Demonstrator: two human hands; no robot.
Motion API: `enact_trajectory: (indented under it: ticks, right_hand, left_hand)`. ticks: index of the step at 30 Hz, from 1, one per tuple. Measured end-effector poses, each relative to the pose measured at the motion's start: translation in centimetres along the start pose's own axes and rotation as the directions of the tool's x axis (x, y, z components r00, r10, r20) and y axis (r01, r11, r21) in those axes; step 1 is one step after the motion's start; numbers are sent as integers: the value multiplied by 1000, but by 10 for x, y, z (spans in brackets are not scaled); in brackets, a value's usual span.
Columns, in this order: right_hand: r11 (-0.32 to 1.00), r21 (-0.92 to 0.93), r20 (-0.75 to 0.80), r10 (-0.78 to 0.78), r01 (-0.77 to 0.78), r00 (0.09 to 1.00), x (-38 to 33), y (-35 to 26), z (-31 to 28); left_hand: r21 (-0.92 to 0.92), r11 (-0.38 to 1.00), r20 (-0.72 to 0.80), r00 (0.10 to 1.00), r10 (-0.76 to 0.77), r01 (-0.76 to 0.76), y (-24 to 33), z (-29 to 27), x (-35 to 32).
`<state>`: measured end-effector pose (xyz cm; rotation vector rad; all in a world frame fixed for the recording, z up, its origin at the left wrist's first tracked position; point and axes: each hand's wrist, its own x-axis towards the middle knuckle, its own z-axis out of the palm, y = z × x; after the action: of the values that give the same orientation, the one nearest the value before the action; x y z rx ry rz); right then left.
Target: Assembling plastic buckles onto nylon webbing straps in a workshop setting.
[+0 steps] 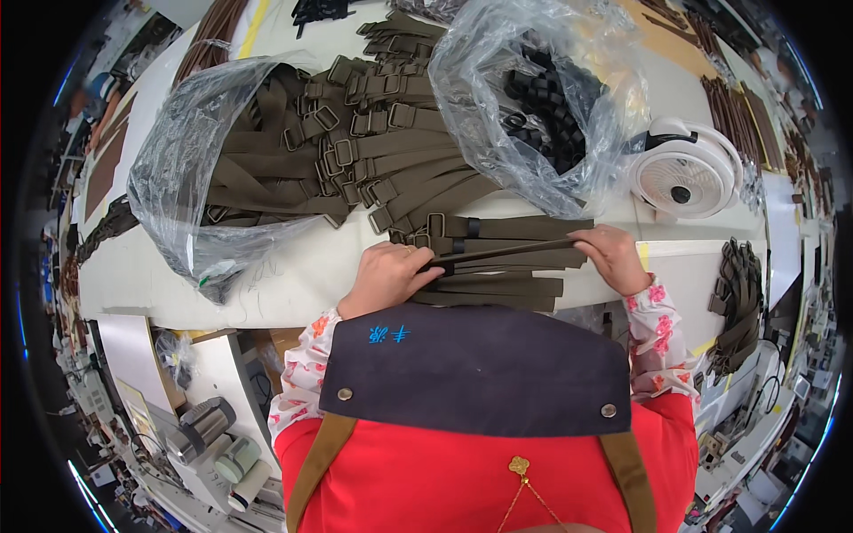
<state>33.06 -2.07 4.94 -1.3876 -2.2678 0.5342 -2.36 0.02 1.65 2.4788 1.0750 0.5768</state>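
Observation:
A dark olive webbing strap [511,252] is stretched between my two hands, just above the near edge of the table. My left hand [386,274] pinches its left end, fingers closed near a black loop. The right end is gripped between the thumb and fingers of my right hand [613,258]. Beneath and beyond it lie several similar olive straps [524,227] side by side, with metal buckles at their left ends. A larger pile of buckled straps [400,120] spreads behind them.
At the left, a clear plastic bag [178,178] holds more straps. Another clear bag [471,98] contains black loops [551,115]. A white fan [684,178] stands at the right of the table [302,275]. Dark straps [737,302] hang in a bundle at the far right.

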Motion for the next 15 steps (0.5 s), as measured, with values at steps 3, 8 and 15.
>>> enact_trajectory:
  ticks: [3, 8, 15]
  right_hand:
    - [979, -133, -3, 154, -153, 988, -27, 42, -12]
    - [909, -403, -48, 93, -104, 995, -29, 74, -11]
    - [970, -27, -252, 228, -243, 940, 94, 66, 36]
  left_hand:
    - [100, 995, 12, 999, -31, 29, -8, 14, 4]
    - [270, 963, 108, 993, -38, 8, -2, 59, 3]
    - [31, 994, 165, 980, -111, 107, 9, 63, -6]
